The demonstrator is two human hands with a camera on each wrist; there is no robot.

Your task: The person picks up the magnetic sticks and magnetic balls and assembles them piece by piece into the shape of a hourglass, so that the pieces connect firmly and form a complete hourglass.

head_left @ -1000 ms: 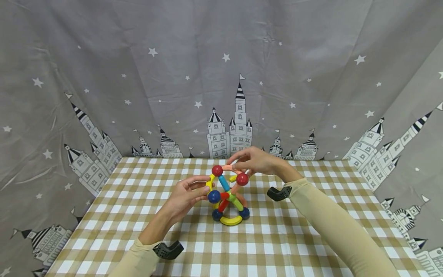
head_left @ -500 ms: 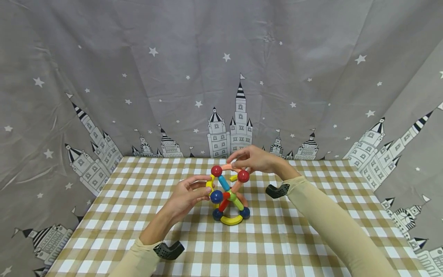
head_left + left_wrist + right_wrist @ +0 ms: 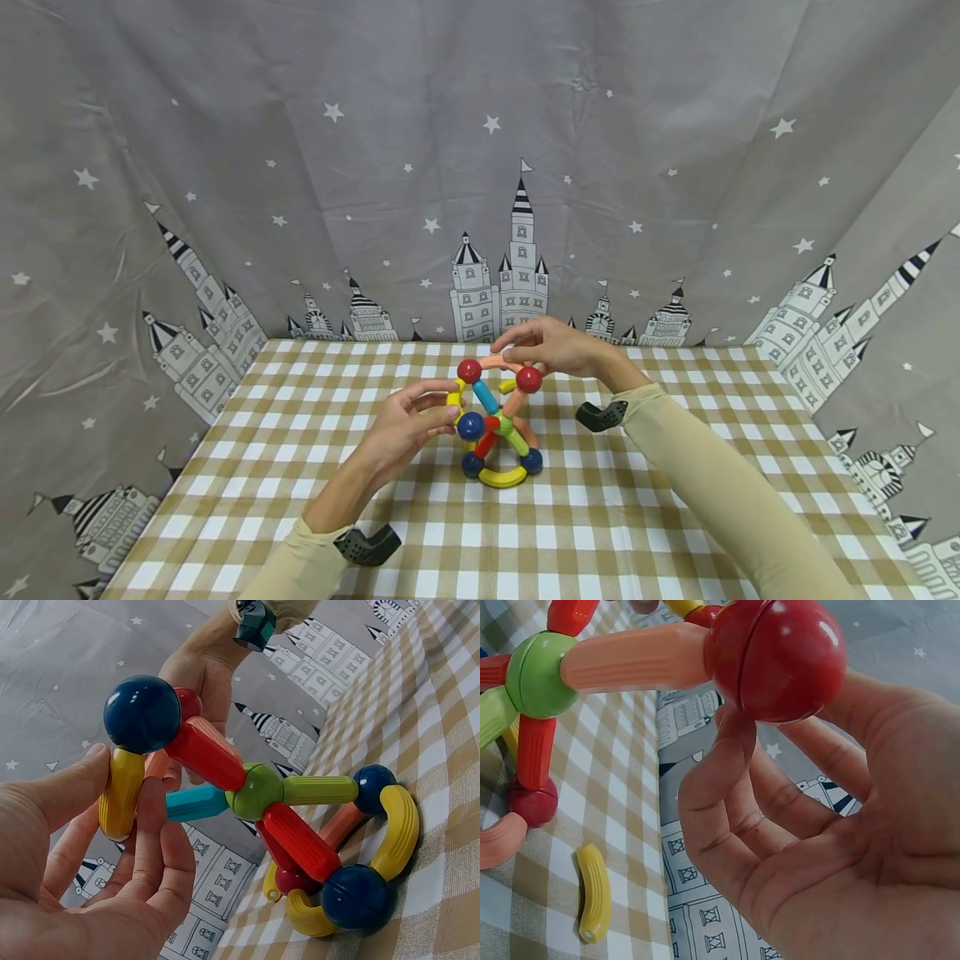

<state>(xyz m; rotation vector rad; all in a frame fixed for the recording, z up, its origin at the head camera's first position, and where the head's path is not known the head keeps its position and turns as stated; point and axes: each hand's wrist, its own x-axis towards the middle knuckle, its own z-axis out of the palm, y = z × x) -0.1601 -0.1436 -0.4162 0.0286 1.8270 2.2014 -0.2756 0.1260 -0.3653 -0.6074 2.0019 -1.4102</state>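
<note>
A standing figure of magnetic rods and balls has a green ball [image 3: 255,791] at its centre. My left hand [image 3: 399,429] pinches a curved yellow rod [image 3: 124,787] at the upper left, below a dark blue ball [image 3: 142,714] in the left wrist view. Over the top, the fingers of my right hand [image 3: 558,346] hold a curved salmon rod [image 3: 495,362] between two red balls. The nearer red ball [image 3: 776,660] hides that rod and the fingertips in the right wrist view. Curved rods and balls form the base, including a front yellow rod [image 3: 502,477].
A loose yellow rod [image 3: 594,892] lies on the checked tablecloth [image 3: 600,533] behind the figure. A grey curtain [image 3: 375,183] printed with castles and stars hangs at the table's back edge.
The right red ball has risen slightly, and the upper blue ball has shifted a little to the right. Both hands keep their holds, nearly still.
</note>
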